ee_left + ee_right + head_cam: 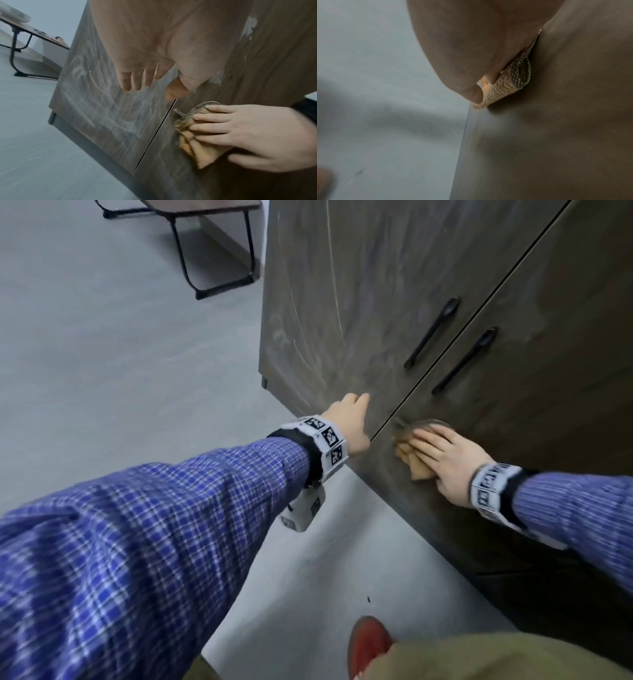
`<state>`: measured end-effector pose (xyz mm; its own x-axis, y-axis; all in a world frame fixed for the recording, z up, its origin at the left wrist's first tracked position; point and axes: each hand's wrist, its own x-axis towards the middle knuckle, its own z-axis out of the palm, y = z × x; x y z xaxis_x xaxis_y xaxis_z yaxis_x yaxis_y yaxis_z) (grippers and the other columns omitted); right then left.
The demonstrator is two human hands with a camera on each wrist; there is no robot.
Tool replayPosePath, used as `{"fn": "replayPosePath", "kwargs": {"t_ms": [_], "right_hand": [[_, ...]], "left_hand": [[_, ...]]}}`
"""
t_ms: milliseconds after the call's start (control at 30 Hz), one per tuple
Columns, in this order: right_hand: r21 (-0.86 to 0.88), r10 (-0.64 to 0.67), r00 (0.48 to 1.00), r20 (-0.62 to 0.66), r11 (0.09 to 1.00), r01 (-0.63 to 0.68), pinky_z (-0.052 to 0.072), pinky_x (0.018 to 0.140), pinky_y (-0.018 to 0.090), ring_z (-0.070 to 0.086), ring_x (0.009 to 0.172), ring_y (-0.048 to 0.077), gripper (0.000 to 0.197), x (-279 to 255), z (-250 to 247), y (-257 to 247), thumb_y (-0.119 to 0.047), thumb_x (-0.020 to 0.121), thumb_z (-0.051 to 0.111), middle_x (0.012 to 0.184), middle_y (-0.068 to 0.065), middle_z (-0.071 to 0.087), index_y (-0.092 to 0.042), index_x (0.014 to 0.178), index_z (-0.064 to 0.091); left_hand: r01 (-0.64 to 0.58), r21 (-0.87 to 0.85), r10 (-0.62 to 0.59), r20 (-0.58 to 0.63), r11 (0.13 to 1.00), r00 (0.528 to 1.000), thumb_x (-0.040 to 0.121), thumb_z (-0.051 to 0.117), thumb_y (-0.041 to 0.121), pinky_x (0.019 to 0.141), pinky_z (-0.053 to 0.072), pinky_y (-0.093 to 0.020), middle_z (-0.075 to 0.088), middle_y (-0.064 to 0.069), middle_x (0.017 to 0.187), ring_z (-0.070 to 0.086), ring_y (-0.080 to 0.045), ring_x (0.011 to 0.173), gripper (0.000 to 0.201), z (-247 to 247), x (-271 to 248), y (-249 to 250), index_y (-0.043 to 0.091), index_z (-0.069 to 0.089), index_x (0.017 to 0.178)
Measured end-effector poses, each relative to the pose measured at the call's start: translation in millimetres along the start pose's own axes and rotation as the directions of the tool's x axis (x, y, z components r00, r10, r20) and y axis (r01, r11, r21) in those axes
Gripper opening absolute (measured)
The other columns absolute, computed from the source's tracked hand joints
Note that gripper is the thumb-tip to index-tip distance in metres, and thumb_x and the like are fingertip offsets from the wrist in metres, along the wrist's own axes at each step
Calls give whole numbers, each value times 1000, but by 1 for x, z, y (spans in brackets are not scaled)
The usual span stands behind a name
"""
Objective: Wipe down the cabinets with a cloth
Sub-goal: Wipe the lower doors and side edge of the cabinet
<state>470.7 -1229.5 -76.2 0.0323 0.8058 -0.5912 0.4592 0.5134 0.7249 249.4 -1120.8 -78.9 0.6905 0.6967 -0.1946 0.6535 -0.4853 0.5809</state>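
A dark wood-grain cabinet [359, 302] with two doors and black bar handles [432, 333] stands on the right. My right hand [445, 460] lies flat with straight fingers on an orange cloth [406, 453], pressing it against the right door near the seam between the doors. The same cloth [193, 138] shows under that hand [257, 135] in the left wrist view, and a fold of the cloth [503, 86] in the right wrist view. My left hand [351, 419] rests with spread, straight fingers [135, 79] on the left door [109, 108], which carries pale wipe streaks.
Grey floor [120, 354] spreads to the left of the cabinet. A low table with black metal legs [212, 254] stands at the back. My red shoe [368, 645] is on the floor close to the cabinet's base.
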Motion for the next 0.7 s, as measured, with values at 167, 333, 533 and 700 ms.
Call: {"fn": "replayPosePath", "kwargs": {"t_ms": [167,333,533,700], "right_hand": [[-61,-66,998,1,996,66,-13,119,51,-8,150,32,75,54,6,-38,-44,95,31,165,10,0,-8,156,8],[-110,-314,903,293,927,358,-11,119,50,-17,149,30,69,39,58,-90,-41,104,26,164,8,-11,-8,154,-8],[136,-245,966,79,963,233,-10,121,42,-2,151,28,57,81,9,-59,-27,104,25,164,10,9,-5,155,13],[4,-148,989,-4,989,148,-8,121,46,-6,151,30,67,111,5,-65,-37,100,29,164,11,1,-4,155,9]], "left_hand": [[-141,50,145,-92,989,985,80,61,11,109,42,-46,16,-13,159,36,-37,139,92,4,52,14,16,14,159],[-229,-78,197,-295,970,935,77,61,10,104,44,-42,31,-17,146,47,-38,125,83,10,59,6,9,27,153],[-391,-92,301,-488,916,819,96,53,25,96,45,-36,58,-10,126,59,-27,109,47,-24,70,24,6,46,138],[-336,-4,279,-549,942,788,102,48,33,76,42,-36,58,-2,90,57,-30,91,30,-40,83,46,5,56,109]]}}
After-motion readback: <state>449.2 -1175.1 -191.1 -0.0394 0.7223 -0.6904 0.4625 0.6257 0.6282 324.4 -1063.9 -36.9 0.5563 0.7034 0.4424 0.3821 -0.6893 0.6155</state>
